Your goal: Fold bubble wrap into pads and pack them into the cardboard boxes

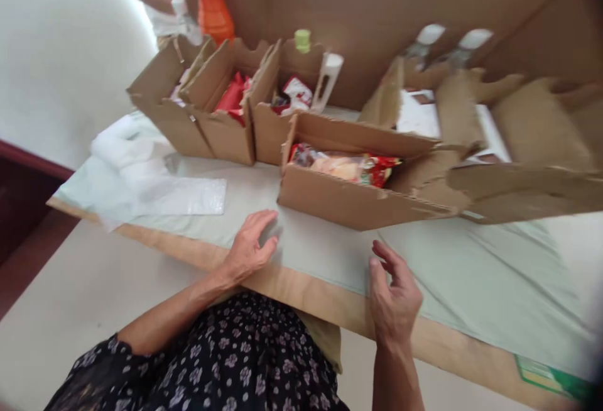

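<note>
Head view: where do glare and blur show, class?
Head view: glare burns out a strip beside the pale wall, upper left; head view: the two white caps at upper right look smeared; head view: print on the packets in the front box is too blurred to read.

Open cardboard box (325, 194), as I view it remotely. The box is plain brown, long, low and narrow, its upper edges roughly cut and slightly frayed. I see it standing upright, mouth upward, on a pale green cloth (320, 247), its long front wall running across my view. Inside, I make out wrapped food lying along the left and middle of the floor: at left, a dark packet (306, 155) with red at its edge; at centre, a pale orange packet (339, 168) in clear film; at right, a shiny red packet (380, 171). Blur hides the printing from me.
</note>
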The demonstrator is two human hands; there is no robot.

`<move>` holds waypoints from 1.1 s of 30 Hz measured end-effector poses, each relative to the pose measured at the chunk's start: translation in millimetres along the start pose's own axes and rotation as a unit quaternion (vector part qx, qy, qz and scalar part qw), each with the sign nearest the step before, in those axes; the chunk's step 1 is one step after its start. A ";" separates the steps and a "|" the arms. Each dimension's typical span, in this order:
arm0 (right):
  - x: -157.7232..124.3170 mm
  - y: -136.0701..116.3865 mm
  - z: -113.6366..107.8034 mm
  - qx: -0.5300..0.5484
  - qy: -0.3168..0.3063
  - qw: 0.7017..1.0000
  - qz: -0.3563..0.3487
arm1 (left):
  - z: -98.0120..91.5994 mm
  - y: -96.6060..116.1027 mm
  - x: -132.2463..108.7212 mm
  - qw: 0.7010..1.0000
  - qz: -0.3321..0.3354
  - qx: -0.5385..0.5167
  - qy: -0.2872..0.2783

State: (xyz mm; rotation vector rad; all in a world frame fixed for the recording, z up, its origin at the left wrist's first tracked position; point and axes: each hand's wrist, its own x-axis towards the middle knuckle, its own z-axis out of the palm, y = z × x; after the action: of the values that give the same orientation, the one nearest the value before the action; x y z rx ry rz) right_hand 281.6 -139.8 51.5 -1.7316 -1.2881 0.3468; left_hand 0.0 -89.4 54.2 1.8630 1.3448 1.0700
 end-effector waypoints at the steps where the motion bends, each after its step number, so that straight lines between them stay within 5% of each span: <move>1: -8.7 -5.5 3.6 -0.001 -0.018 0.999 -0.027 | -6.5 1.6 -8.9 1.000 0.014 0.006 -0.008; 8: 1.2 -71.9 81.1 0.041 -0.224 0.938 -0.260 | -42.8 12.0 -55.1 0.997 0.062 0.005 0.040; 15: 25.9 -166.2 206.4 -0.098 -0.411 0.791 -0.443 | -110.6 -10.9 -65.5 0.981 0.002 0.103 0.165; 19: 20.4 -189.7 232.8 -0.191 -0.438 0.747 -0.462 | -130.9 -14.3 -74.5 0.971 -0.034 0.146 0.184; 23: 15.7 -167.9 189.7 -0.230 -0.414 0.758 -0.449 | -129.5 -22.7 -75.5 0.971 -0.037 0.165 0.172; 30: -0.4 -82.9 23.9 -0.269 -0.324 0.845 -0.329 | -85.9 -13.7 -42.8 0.981 0.065 0.173 0.059; 33: 1.4 -52.0 -22.1 -0.190 -0.315 0.888 -0.275 | -72.2 -8.4 -27.0 0.983 0.062 0.173 0.013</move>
State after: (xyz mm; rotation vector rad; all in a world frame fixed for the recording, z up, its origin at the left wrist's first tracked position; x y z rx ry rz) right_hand 265.6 -148.1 105.1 -1.5058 -2.3864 0.3467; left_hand -71.0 -111.6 76.0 2.2156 1.5243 0.9698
